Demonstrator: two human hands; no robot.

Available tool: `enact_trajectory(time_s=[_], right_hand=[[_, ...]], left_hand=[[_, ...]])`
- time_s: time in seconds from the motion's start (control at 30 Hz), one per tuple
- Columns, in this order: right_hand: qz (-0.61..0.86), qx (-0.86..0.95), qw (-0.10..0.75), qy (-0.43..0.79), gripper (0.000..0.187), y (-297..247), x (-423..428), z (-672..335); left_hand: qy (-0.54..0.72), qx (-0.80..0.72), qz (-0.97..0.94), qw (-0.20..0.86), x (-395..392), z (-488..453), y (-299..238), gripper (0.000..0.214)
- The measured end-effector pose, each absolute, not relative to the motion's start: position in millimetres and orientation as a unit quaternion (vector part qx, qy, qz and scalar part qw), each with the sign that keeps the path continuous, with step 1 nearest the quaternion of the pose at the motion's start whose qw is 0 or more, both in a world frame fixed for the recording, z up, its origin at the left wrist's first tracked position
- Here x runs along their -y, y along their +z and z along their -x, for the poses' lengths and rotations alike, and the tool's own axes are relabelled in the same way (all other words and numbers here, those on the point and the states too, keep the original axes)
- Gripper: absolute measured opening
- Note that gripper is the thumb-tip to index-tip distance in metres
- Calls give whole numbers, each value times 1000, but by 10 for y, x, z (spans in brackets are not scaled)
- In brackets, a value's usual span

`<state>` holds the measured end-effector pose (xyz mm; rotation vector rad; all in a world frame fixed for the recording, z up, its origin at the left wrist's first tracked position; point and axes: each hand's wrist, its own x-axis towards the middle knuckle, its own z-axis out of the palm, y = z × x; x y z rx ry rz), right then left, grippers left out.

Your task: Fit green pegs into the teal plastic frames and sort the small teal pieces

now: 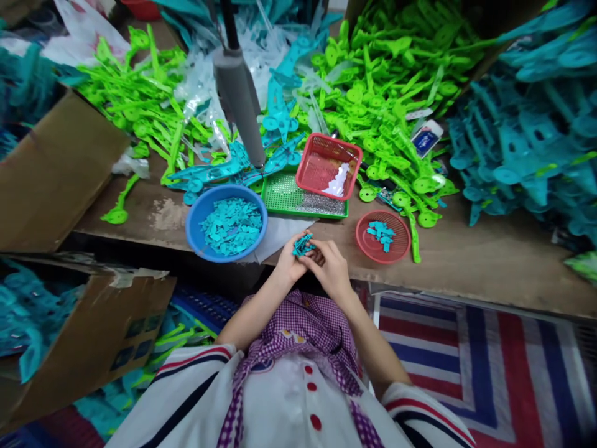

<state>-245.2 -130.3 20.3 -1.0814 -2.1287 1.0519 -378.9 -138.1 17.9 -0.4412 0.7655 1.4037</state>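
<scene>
My left hand (290, 261) is cupped at the table's front edge, closed on a small bunch of teal plastic pieces (303, 244). My right hand (331, 267) touches it from the right, fingers bent and pinched at the same bunch. Just left of the hands stands a blue bowl (196, 231) full of the same teal pieces. To the right, a round red basket (366, 242) holds a few more of them.
A green mesh tray (280, 194) and a red square basket (311, 163) sit behind the hands. A grey pole (239, 93) rises mid-table. Piles of green parts (387, 81) and teal parts (527, 137) cover the back. Cardboard boxes (51, 168) stand left.
</scene>
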Motion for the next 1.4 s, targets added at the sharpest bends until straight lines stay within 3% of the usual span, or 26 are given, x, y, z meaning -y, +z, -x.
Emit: enact_trajectory(time_s=[0.13, 0.37, 0.7, 0.87, 1.03, 1.23, 1.4], right_hand=[[423, 770, 283, 385, 32, 147, 1286, 2738], [436, 746, 269, 425, 51, 139, 1141, 2838], [451, 680, 247, 522, 25, -2, 791, 2962], [422, 700, 243, 522, 27, 67, 688, 2900], [416, 686, 302, 515, 32, 20, 786, 2801], [450, 544, 386, 594, 49, -233, 813, 2760], [443, 475, 407, 642, 54, -290, 812, 2668]], left_hand=[[663, -372, 202, 617, 1304, 3823, 246, 13], [705, -365, 185, 580, 1243, 3911, 146, 13], [740, -359, 135, 553, 1263, 3894, 26, 23], [737, -344, 156, 560, 1227, 3928, 53, 26], [717, -359, 160, 575, 1214, 3933, 19, 17], [689, -383, 151, 596, 1213, 3935, 84, 20], [685, -389, 176, 591, 1217, 3954, 177, 22]])
